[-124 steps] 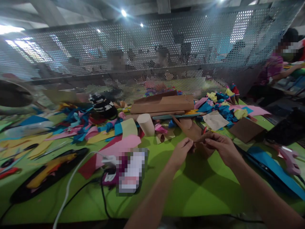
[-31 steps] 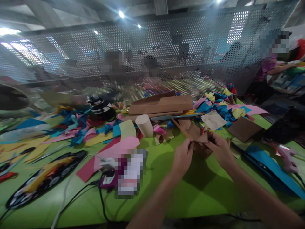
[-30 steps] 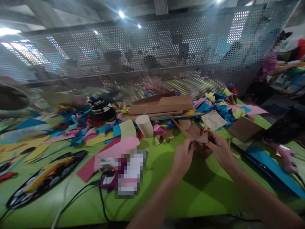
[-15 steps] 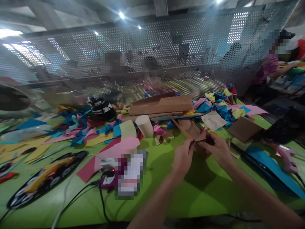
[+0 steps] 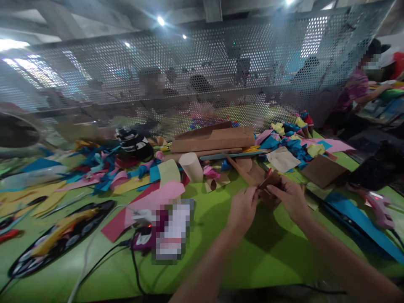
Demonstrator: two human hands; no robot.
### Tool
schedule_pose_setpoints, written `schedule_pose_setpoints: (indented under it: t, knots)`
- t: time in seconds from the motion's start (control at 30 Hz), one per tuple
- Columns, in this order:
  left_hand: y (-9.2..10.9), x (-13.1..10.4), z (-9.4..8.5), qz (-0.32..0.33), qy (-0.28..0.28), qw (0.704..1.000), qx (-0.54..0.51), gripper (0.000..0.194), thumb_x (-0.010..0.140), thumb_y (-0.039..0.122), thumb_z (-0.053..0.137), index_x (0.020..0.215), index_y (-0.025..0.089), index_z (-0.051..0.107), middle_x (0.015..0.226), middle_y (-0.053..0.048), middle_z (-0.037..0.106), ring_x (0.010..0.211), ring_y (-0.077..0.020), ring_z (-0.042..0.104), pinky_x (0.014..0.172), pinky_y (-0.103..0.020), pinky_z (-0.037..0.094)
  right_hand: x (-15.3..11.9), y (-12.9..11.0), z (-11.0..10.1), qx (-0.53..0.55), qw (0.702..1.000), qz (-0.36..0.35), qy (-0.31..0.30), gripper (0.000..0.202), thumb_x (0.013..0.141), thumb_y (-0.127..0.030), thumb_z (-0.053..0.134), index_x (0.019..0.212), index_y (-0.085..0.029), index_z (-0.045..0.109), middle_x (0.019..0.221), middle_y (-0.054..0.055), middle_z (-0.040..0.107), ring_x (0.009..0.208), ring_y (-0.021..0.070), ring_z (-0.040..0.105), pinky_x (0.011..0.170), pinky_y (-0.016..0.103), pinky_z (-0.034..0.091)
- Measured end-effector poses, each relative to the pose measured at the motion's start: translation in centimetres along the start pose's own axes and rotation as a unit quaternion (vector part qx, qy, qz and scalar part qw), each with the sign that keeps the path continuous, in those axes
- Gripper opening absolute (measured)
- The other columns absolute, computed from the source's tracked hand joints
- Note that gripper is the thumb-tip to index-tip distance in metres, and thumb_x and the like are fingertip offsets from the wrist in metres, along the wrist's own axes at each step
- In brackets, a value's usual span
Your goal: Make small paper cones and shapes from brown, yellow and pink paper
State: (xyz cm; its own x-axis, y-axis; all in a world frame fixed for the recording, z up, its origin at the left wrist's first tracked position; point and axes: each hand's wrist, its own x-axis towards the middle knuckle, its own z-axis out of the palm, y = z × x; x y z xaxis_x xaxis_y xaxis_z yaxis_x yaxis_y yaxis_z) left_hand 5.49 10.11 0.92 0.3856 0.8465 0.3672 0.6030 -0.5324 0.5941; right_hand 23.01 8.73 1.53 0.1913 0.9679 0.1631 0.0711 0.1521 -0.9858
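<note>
Perforated metal screen [image 5: 202, 54], largest in view: stands upright behind the work surface. Green table [image 5: 195, 273]: spans the foreground and bears all the items below. Person in a patterned top [image 5: 356, 88]: at the far right, beyond the table. Brown paper roll [image 5: 214, 140]: lies flattened along the back, just beyond the white roll. Black oval tray [image 5: 78, 231]: at the left, with a yellow object [image 5: 59, 235] lying in it. Blue sheet [image 5: 353, 216]: slants away at the right, well apart from the tray. Right hand [image 5: 292, 198]: mine, nearly closed, thumb and fingers pinching the folded brown piece. Left hand [image 5: 243, 208]: mine, fingers curled almost shut, gripping the near left edge of the same piece. Pink glue gun [image 5: 380, 210]: beside the blue sheet. White roll [image 5: 191, 167]: leans slightly, near the centre. Folded brown piece [image 5: 268, 181]: the thing worked on, between my two hands, above the table; its lower part is in shadow. Crumpled pink paper [image 5: 211, 171]: just right of the white roll. Red tip [image 5: 269, 171]: smallest, just behind the folded brown piece.
</note>
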Motion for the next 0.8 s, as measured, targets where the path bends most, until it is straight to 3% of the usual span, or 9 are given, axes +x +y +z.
schedule_pose_setpoints:
  t: [0.13,0.27,0.4,0.5,0.8]
  knots:
    - [0.1,-0.1,0.0,-0.003,0.003,1.0,0.004,0.027,0.104,0.025,0.042,0.098,0.017,0.067,0.086,-0.007,0.07,0.078,-0.0199,0.061,0.071,-0.029,0.043,0.0,-0.1,-0.1,0.006,1.0,-0.014,-0.004,0.021,0.081,-0.037,0.074,0.091,-0.019,0.071,0.081,0.003,0.071,0.07,0.0188,0.062,0.065,0.03,0.048]
    - [0.3,0.1,0.0,-0.023,0.021,0.996,-0.087,0.026,0.102,0.021,0.045,0.109,0.017,0.07,0.099,-0.009,0.074,0.089,-0.0218,0.066,0.081,-0.033,0.049,-0.1,-0.5,0.1,0.021,0.999,-0.015,-0.02,0.017,0.082,-0.035,0.073,0.089,-0.02,0.072,0.078,0.002,0.07,0.068,0.0176,0.062,0.063,0.028,0.048]
    - [0.3,0.4,0.2,-0.056,0.045,0.969,-0.236,0.027,0.098,0.018,0.051,0.113,0.02,0.073,0.109,-0.007,0.076,0.097,-0.0206,0.068,0.09,-0.033,0.051,-0.3,-0.8,0.5,0.043,0.999,-0.002,-0.009,0.02,0.077,-0.037,0.076,0.085,-0.02,0.069,0.075,0.002,0.069,0.065,0.0171,0.062,0.059,0.027,0.049]
    - [0.2,0.6,0.4,-0.095,0.033,0.942,-0.32,0.028,0.094,0.017,0.053,0.112,0.019,0.074,0.106,-0.007,0.076,0.095,-0.0197,0.068,0.088,-0.032,0.053,-0.4,-1.0,0.6,0.043,0.999,0.006,-0.004,0.024,0.076,-0.041,0.077,0.083,-0.019,0.068,0.073,0.002,0.069,0.062,0.0159,0.06,0.056,0.026,0.047]
    - [-0.4,0.8,1.0,-0.141,0.018,0.894,-0.424,0.026,0.089,0.019,0.057,0.108,0.014,0.074,0.104,-0.011,0.075,0.09,-0.0188,0.067,0.079,-0.03,0.054,-0.4,-1.1,0.4,0.046,0.999,-0.003,0.009,0.026,0.078,-0.047,0.078,0.083,-0.022,0.073,0.074,0.002,0.069,0.064,0.0179,0.061,0.062,0.03,0.052]
